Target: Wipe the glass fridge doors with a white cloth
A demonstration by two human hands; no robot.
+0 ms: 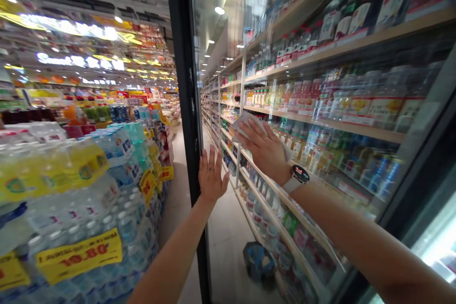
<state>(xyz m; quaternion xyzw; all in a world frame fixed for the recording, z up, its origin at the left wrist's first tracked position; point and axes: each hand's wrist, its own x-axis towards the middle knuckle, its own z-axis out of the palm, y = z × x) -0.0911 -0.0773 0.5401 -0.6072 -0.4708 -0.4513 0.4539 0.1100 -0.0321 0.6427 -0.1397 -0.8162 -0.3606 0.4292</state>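
A tall glass door (228, 228) with a black frame (188, 104) stands in front of me. My left hand (213, 174) lies on the glass beside the frame, fingers stretched out and holding nothing. Higher and to the right, my right hand (265, 149) presses a pale grey cloth (244, 126) to the pane. Its fingers are spread flat over the cloth, whose edges show around the hand. A smartwatch (301, 174) sits on my right wrist. Through or on the glass, shelves (320, 52) of bottled drinks appear; I cannot tell how much is reflection.
To the left, stacked packs of bottled water (117, 190) carry yellow price signs (80, 254). A floor aisle (178, 190) runs between them and the door. Low behind the glass a dark bag-like shape (258, 261) shows. Another dark frame edge (409, 180) slants at right.
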